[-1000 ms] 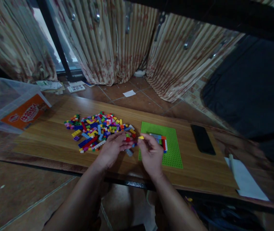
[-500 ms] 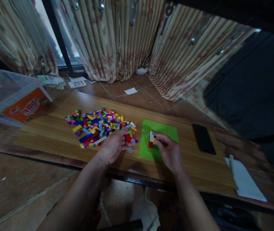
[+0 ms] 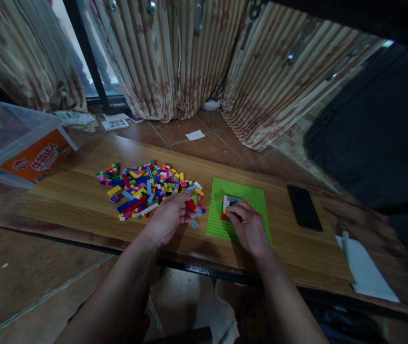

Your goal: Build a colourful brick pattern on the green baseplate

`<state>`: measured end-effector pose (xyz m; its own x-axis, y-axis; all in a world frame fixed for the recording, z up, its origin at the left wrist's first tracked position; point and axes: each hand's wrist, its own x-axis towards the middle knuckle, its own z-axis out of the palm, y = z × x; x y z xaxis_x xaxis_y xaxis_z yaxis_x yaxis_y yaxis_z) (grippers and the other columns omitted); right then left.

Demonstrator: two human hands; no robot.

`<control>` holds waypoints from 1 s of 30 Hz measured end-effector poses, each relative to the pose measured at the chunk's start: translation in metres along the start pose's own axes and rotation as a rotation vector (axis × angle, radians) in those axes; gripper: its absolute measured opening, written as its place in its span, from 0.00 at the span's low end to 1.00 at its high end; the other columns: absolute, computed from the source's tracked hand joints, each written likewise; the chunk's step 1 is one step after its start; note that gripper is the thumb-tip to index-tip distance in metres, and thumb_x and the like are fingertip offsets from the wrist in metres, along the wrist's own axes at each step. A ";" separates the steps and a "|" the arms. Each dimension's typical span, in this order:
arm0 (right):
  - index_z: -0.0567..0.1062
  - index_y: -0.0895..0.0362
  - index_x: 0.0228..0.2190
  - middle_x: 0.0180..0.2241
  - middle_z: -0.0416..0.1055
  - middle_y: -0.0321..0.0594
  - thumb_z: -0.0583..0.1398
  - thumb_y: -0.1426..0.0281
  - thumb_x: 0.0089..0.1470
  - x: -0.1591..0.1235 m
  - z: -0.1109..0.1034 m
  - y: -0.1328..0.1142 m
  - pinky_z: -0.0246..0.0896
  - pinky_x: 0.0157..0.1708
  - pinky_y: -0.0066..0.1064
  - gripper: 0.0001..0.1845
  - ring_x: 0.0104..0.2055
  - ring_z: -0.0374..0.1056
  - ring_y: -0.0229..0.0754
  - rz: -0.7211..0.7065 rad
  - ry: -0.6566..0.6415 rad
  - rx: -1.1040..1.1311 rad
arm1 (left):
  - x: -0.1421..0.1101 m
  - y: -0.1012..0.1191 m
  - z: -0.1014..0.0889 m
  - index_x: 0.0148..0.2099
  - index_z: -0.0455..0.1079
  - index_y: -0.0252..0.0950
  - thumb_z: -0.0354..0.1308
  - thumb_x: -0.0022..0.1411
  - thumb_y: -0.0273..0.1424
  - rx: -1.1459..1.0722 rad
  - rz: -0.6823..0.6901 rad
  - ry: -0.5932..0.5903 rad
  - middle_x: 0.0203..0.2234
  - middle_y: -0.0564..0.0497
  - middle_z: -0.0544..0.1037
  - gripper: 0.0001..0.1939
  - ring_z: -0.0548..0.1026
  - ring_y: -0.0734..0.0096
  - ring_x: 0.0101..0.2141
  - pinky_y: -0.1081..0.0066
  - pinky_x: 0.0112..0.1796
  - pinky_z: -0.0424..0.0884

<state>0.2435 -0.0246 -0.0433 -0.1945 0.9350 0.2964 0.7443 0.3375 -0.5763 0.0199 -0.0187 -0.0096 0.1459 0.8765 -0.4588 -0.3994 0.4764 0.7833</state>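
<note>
My left hand (image 3: pixel 170 214) is closed around a few toy bricks; a red brick (image 3: pixel 191 204) and a green one (image 3: pixel 194 197) show at its fingertips. It rests at the near right side of a pile of loose bricks (image 3: pixel 141 180). My right hand (image 3: pixel 249 224) pinches a small yellow brick (image 3: pixel 225 210) at the front left corner of a low brick frame (image 3: pixel 227 200). That frame, with white, grey and red bricks, sits on a green baseplate (image 3: pixel 216 228). My fingers hide its near side.
A black phone (image 3: pixel 304 208) lies right of the baseplate on the wooden table (image 3: pixel 92 210). White paper with a pen (image 3: pixel 346 243) lies at the right end. A clear plastic bin (image 3: pixel 20 138) with an orange label stands at the far left. Curtains hang behind.
My right hand has moved slightly left, bringing the yellow brick to the frame's front left corner above the red brick. My left hand has stayed almost still with its bricks.
</note>
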 end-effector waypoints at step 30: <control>0.79 0.52 0.37 0.39 0.77 0.40 0.61 0.64 0.57 0.003 0.009 -0.028 0.66 0.43 0.37 0.09 0.42 0.71 0.42 0.093 0.207 0.436 | -0.002 -0.011 0.008 0.36 0.74 0.29 0.61 0.54 0.51 0.013 -0.035 -0.102 0.21 0.51 0.73 0.26 0.66 0.79 0.18 0.76 0.21 0.59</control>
<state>0.2162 -0.0300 -0.0334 0.0237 0.9371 0.3483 0.4072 0.3092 -0.8594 0.0312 -0.0251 -0.0136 0.2509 0.8617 -0.4411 -0.3807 0.5068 0.7734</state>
